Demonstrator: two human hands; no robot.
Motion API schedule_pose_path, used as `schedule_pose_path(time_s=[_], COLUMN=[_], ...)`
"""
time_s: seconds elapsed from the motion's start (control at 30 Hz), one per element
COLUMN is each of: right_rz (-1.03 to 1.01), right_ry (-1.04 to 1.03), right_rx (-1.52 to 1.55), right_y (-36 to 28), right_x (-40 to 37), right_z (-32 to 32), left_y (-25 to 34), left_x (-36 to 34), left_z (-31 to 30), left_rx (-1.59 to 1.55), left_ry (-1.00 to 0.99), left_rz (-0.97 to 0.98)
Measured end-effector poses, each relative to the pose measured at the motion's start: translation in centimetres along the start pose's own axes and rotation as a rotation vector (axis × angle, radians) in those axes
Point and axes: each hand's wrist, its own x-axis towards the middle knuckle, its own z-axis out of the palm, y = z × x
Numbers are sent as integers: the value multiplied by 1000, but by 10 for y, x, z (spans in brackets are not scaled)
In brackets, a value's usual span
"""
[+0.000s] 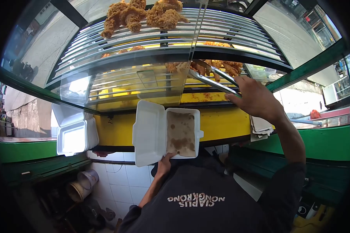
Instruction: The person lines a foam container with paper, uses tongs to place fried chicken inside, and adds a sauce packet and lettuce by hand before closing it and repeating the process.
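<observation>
In front of my body my left hand (164, 164) holds an open white foam box (148, 128) by its near edge. Brown paper (180, 134) with dark grease spots lines the box. My right hand (254, 96) is closed on the handles of metal tongs (214, 82), which reach into the glass case. Fried chicken pieces (232, 67) lie on the lower shelf around the tongs' tips. Whether the tips grip a piece I cannot tell.
More fried chicken (131, 16) sits on the upper slatted rack (237, 24). A glass pane (144, 73) covers the case's left half. Stacked foam boxes (74, 139) stand at the left, cut papers (261, 126) at the right. Buckets (78, 190) are below left.
</observation>
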Motion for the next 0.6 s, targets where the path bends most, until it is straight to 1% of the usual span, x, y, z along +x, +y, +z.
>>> schedule_pose_path(time_s=[0.1, 0.17, 0.2, 0.27, 0.3, 0.37, 0.5, 0.57, 0.6], right_rz=[9, 38, 34, 112, 113, 160, 84, -27, -32], right_ry=[-29, -106, -101, -193, -192, -299, -231, -74, -73], right_rx=[-19, -79, -79, -62, -60, -10, -59, -142, -144], right_y=[-7, -11, -13, -17, -20, -26, -19, -13, -11], right_x=[2, 0, 1, 1, 3, 10, 8, -5, -11], right_z=[-10, -18, -20, -21, -23, -27, -19, -8, -5], left_y=[-4, -2, -1, 1, -1, -3, 2, 3, 7], left_x=[-3, -3, -3, -4, -4, -2, -3, -2, 0], left_z=[3, 2, 2, 2, 3, 4, 2, 1, 0], left_rx=[53, 26, 27, 30, 32, 30, 54, 5, 3], left_ry=[43, 22, 27, 55, 54, 63, 32, 18, 24], left_rz=[51, -10, -7, 9, 10, 26, -23, -76, -76])
